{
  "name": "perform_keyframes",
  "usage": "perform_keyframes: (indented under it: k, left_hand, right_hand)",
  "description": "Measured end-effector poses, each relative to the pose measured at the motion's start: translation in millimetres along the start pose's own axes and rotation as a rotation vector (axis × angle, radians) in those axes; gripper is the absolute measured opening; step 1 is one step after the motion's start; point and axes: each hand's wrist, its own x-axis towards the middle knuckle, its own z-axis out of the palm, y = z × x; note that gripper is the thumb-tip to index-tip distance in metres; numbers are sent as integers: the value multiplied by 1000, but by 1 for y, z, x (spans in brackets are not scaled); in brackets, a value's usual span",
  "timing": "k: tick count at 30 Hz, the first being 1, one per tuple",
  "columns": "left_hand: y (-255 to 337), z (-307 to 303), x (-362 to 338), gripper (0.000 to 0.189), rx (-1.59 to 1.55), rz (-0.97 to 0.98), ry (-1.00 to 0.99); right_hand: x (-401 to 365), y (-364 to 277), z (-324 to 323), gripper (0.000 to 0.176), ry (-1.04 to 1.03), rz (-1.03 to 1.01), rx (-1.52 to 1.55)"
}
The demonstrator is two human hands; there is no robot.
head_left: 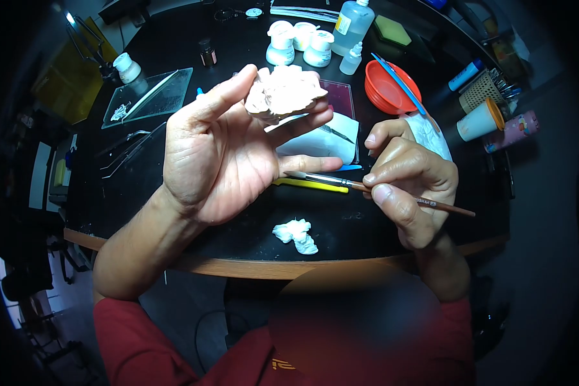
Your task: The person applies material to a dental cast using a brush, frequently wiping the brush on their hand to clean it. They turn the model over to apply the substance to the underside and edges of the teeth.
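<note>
Raised over the table, my left hand (222,151) grips a pale plaster cast (286,93) between thumb and fingers; strong light washes out its surface detail. The little finger of that hand sticks out to the right. My right hand (415,180) pinches a fine paintbrush (328,179) with a brown handle. Its bristle tip points left, close to the base of the left little finger and apart from the cast. Beneath the brush lies a yellow-handled tool (312,186). A crumpled white tissue (296,236) rests near the table's front edge.
Behind the hands stand several white jars (280,48), a large clear bottle (354,26) and a small dropper bottle (350,61). A red bowl (383,87) with a blue brush across it is at right, near a white cup (476,125). A glass slab (151,100) lies left.
</note>
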Motion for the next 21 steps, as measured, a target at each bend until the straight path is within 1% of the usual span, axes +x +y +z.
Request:
perform_keyframes:
  k: [1,4,5,6,8,9,12,15,17,19,21]
  left_hand:
    - [0,1,0,55,-6,-5,8]
    - [0,4,-1,56,8,-13,39]
    - [0,5,-1,57,19,-15,50]
    - [0,5,-1,57,25,-18,46]
    - [0,5,-1,58,40,-23,37]
    - [0,6,-1,58,29,-26,44]
    - [0,8,-2,60,25,-35,52]
    - [1,6,-2,62,58,-41,43]
    - [1,7,-2,63,61,-38,50]
    - [0,7,-1,63,81,-35,70]
    - [0,8,-2,64,83,-45,84]
  right_hand:
    - [1,2,0,13,21,-17,-5]
    - [0,4,-4,11,130,58,59]
    - [-1,8,-8,11,160,50,100]
    - [-1,9,-11,11,178,74,129]
    - [0,4,-12,12,289,205,265]
    - [1,5,-11,13,321,202,307]
    - [2,-1,-6,14,255,232,301]
    - [-1,7,-6,12,126,188,203]
    - [-1,6,-8,11,135,244,209]
    - [0,3,-16,10,163,325,291]
    - [1,5,-17,10,218,345,345]
